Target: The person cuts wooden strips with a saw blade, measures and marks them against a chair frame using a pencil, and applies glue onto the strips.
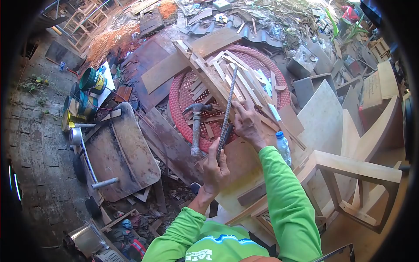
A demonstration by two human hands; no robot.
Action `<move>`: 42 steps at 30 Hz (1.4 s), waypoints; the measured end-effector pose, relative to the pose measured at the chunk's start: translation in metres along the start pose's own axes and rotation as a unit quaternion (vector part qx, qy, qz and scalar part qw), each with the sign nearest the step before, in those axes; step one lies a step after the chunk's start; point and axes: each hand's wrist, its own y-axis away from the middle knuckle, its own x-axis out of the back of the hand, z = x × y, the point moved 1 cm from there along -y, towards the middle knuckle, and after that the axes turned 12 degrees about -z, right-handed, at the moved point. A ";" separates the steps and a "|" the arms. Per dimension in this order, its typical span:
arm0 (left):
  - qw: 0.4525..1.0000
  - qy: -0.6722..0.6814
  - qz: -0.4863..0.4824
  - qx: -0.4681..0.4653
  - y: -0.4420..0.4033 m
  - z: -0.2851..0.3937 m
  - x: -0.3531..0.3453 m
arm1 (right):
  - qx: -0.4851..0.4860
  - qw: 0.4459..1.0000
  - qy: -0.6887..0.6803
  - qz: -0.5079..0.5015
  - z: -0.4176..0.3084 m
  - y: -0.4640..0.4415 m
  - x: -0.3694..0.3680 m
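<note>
My left hand [214, 172] is closed around the lower part of a long ribbed steel bar [231, 89]. The bar slants upward, away from me, across the wood. Just to its right, my right hand [248, 122] has its fingers curled in beside a long wooden board [205, 67]. What those fingers hold is hidden. A claw hammer [197, 126] with a worn handle lies left of the bar. Below the board, a round red woven surface [179, 115] carries several loose wooden strips [248, 85].
A clear plastic bottle [283, 148] with a blue cap stands near my right forearm. At right is a wooden chair frame [358, 166]. On the left are a stained board [126, 153] and paint cans [92, 81]. Scrap wood and debris surround the work spot.
</note>
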 end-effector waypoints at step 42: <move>0.995 0.048 -0.049 0.079 -0.035 0.036 0.026 | -0.003 0.998 -0.040 0.050 0.005 0.002 -0.005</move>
